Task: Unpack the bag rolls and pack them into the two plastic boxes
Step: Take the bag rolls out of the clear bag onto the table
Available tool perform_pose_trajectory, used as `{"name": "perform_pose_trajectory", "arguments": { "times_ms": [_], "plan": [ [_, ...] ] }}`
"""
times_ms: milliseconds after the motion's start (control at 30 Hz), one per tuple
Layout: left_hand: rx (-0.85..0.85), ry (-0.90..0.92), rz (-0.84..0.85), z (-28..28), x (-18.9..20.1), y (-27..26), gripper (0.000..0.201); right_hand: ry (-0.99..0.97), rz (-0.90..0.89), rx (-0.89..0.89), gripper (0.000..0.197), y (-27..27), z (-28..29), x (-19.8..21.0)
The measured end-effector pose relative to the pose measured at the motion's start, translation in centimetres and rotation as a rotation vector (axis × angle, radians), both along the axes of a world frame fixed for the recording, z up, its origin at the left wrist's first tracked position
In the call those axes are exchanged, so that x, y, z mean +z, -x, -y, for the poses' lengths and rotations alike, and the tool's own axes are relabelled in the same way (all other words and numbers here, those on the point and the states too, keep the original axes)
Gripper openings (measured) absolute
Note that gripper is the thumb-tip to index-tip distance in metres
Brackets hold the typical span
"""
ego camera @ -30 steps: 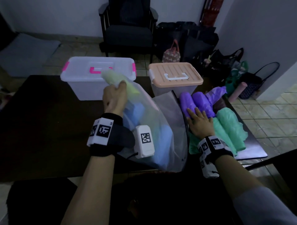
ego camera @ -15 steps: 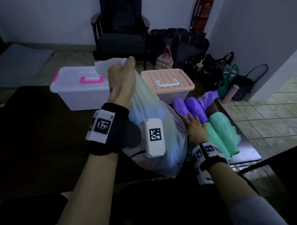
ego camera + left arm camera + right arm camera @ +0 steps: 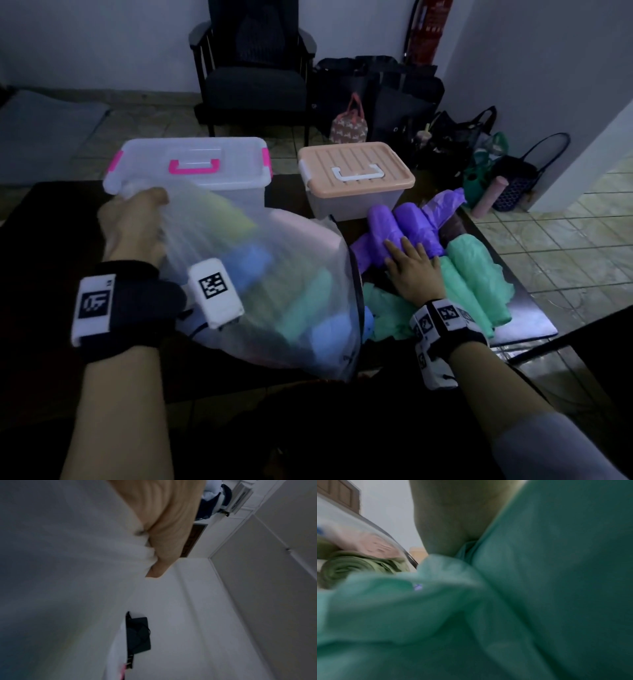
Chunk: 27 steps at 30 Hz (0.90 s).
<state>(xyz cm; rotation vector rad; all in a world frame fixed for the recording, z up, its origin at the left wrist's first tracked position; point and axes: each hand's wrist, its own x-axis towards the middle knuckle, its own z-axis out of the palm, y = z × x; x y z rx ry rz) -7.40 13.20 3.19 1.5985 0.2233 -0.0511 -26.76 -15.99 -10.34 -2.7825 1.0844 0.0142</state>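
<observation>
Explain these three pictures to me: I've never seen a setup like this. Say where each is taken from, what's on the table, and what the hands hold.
No machine here: a person wears one camera on the head and one on each wrist. The head view looks down at a dark table. The left hand grips the top of a clear bag of coloured rolls. The right hand rests flat on loose purple rolls and green rolls. Behind stand two closed boxes, one with pink clips, one with a peach lid. The wrist views are blurry close-ups of bag and green plastic.
</observation>
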Motion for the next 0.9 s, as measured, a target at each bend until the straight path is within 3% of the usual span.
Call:
{"name": "perform_pose_trajectory", "arguments": {
  "times_ms": [133, 200, 300, 367, 500, 633, 733, 800, 900],
  "plan": [
    [0.035, -0.031, -0.045, -1.9, -2.6, -0.5, 0.020, 0.000, 0.010, -0.003, 0.050, 0.0, 0.0, 0.1],
    [0.051, -0.029, -0.075, -2.3, -3.8, -0.4, 0.006, -0.002, 0.005, -0.003, 0.050, 0.0, -0.1, 0.1],
    [0.071, -0.052, -0.100, -2.8, -5.4, -0.4, 0.033, 0.008, 0.028, -0.018, 0.050, 0.1, -0.2, 0.1],
    [0.067, -0.110, -0.110, -3.5, -5.9, -0.8, 0.036, -0.002, 0.039, -0.021, 0.049, 0.0, -0.3, 0.1],
    [-0.021, -0.312, -0.145, -4.7, -6.3, -1.4, 0.040, -0.028, 0.029, -0.030, 0.050, -0.1, -0.4, 0.2],
    [-0.165, -0.588, -0.157, -4.3, -4.7, -1.3, 0.049, -0.100, 0.138, -0.059, 0.052, -0.2, -0.7, 0.6],
    [-0.118, -0.871, -0.117, -3.4, -2.6, -0.8, 0.062, -0.032, 0.186, -0.031, 0.049, -0.1, -0.7, 1.1],
    [-0.128, -0.895, -0.019, -2.2, -0.6, -0.2, 0.058, 0.006, 0.240, -0.016, 0.048, 0.0, -0.7, 1.5],
    [-0.392, -0.754, 0.112, 1.2, 1.3, 1.5, 0.029, 0.031, 0.461, 0.041, 0.059, -0.1, -0.6, 2.3]
  ]
}}
